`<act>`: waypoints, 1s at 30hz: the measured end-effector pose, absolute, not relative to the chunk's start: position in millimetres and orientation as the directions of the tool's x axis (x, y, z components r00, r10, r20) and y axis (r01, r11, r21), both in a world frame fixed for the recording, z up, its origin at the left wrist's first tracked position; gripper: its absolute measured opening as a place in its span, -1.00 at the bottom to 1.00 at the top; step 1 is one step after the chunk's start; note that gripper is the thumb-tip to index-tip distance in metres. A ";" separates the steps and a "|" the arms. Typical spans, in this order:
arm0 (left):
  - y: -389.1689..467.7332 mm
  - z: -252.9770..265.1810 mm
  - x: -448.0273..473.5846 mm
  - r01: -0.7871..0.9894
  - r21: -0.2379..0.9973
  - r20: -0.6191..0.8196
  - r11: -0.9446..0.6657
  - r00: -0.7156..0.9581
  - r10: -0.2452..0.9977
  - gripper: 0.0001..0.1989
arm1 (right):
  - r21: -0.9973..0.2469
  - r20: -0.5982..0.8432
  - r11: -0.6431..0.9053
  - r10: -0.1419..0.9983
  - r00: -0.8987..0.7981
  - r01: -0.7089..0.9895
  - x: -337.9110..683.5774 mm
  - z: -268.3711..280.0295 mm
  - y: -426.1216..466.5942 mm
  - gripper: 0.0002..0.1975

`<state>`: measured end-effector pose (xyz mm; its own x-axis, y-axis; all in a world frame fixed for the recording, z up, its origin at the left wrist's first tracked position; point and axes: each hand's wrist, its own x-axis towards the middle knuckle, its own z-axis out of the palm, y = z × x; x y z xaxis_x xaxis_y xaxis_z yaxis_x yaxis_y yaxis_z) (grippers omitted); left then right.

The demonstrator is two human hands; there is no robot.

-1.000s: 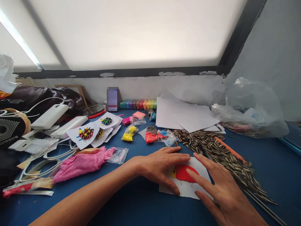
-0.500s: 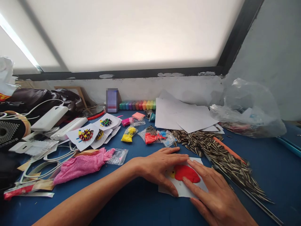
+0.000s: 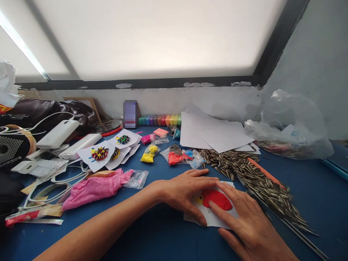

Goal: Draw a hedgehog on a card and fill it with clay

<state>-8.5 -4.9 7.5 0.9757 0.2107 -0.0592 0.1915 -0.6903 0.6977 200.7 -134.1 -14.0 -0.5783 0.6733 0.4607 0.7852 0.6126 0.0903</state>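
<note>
A white paper card [image 3: 217,219] lies on the blue table between my hands. Flattened red modelling clay [image 3: 219,199] forms an oval on it, with a small yellow clay piece [image 3: 200,200] at its left end and a few drawn lines below. My left hand [image 3: 187,194] rests flat across the card's left side, fingers stretched out and thumb apart. My right hand [image 3: 243,214] lies over the card's right side with spread fingers, its index fingertip at the lower left edge of the red clay. Part of the card is hidden under both hands.
Striped sunflower seeds [image 3: 269,192] are heaped at right, beside an orange stick [image 3: 262,170] and a metal rod [image 3: 301,233]. Bagged clay [image 3: 178,157], white sheets [image 3: 214,132], finished clay-and-seed cards [image 3: 99,154], a pink cloth [image 3: 95,188] and a power bank [image 3: 58,134] lie around.
My right index fingertip has shifted slightly up and left along the red clay's edge. My left hand stays nearly still, and the view has tilted a little.
</note>
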 end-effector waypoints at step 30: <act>-7.4 10.2 -7.7 0.247 0.681 -0.098 -0.690 0.964 0.249 0.02 | 0.160 0.514 0.531 0.675 -0.530 0.832 215.5 -10.2 -143.0 -0.68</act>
<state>-7.7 -7.4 10.2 0.9636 0.2485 -0.0984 0.2474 -0.6896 0.6806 215.5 -143.0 -10.2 -0.5296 0.6748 0.5140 0.8321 0.5310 0.1603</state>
